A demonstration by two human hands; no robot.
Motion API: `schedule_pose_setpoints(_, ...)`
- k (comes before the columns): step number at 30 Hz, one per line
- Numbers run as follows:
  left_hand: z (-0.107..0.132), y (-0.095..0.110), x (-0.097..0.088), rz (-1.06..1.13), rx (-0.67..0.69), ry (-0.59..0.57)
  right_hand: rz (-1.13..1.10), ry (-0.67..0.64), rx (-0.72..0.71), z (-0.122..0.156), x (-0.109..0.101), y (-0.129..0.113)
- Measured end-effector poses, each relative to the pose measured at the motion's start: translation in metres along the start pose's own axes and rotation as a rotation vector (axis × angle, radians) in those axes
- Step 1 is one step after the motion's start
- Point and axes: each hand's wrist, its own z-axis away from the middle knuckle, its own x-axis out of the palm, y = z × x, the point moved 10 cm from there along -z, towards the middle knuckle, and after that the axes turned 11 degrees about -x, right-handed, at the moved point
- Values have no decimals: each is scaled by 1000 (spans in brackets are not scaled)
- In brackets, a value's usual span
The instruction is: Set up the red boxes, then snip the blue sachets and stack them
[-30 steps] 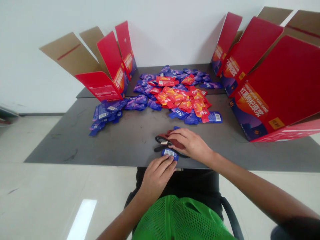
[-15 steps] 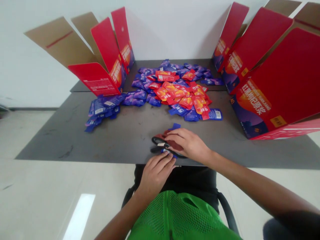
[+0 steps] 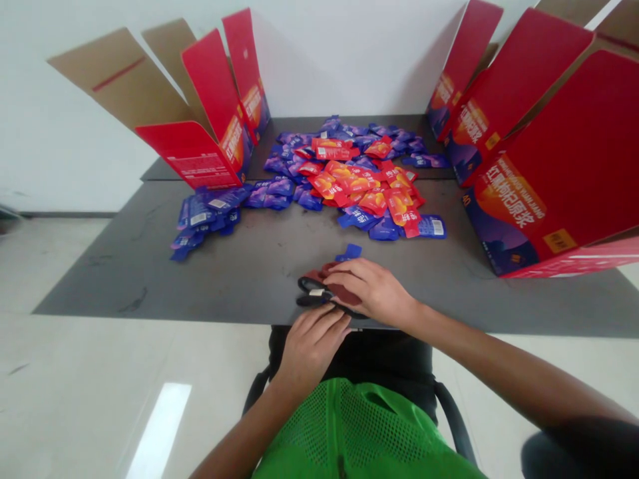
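At the table's front edge, my right hand [image 3: 374, 287] curls its fingers over a reddish-brown cloth-like piece [image 3: 342, 293]. A black looped strap [image 3: 310, 300] with a small white tag lies against that piece, sticking out to the left. My left hand [image 3: 313, 344] reaches up from below with fingers stretched out together, its fingertips touching the lower side of the strap. A blue sachet [image 3: 351, 252] pokes out beyond the brown piece; most of it is hidden under the hands. What lies beneath my palms cannot be seen.
Blue sachets [image 3: 287, 163] and red-orange sachets [image 3: 359, 181] are heaped at the table's middle back, with another blue pile [image 3: 206, 218] to the left. Open red cartons stand at left [image 3: 192, 156] and right [image 3: 529, 193]. A white wall rises behind the grey table [image 3: 239, 279].
The black strap and brown piece have shifted slightly left, and the blue under my left fingertips is now mostly covered. Both hands stay in nearly the same place.
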Motion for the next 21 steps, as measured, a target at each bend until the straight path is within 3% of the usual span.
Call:
schedule_pose_setpoints(4,0,0,1,8,12,6,144,57,13,-4,-17,52)
schedule_pose_setpoints(6,0,-1,1,14,0,17,213,85,1,-7,-30,62)
schedule_pose_setpoints(8,-1,0,1,22,-5,23,219,132,3,-8,-40,54)
schedule_pose_setpoints(10,-2,1,0,26,-5,26,158,164,-9,-8,-41,30)
schedule_pose_setpoints(13,-3,-1,0,19,-26,20,46,95,-48,-7,-19,-8)
schedule_pose_setpoints(15,-4,-2,0,17,-36,16,10,42,-41,-5,-4,-12)
schedule_pose_setpoints(17,-3,-2,1,27,-28,12,24,43,-13,-4,0,4)
schedule_pose_setpoints(21,-2,-2,1,39,-25,14,142,84,17,-9,-14,54)
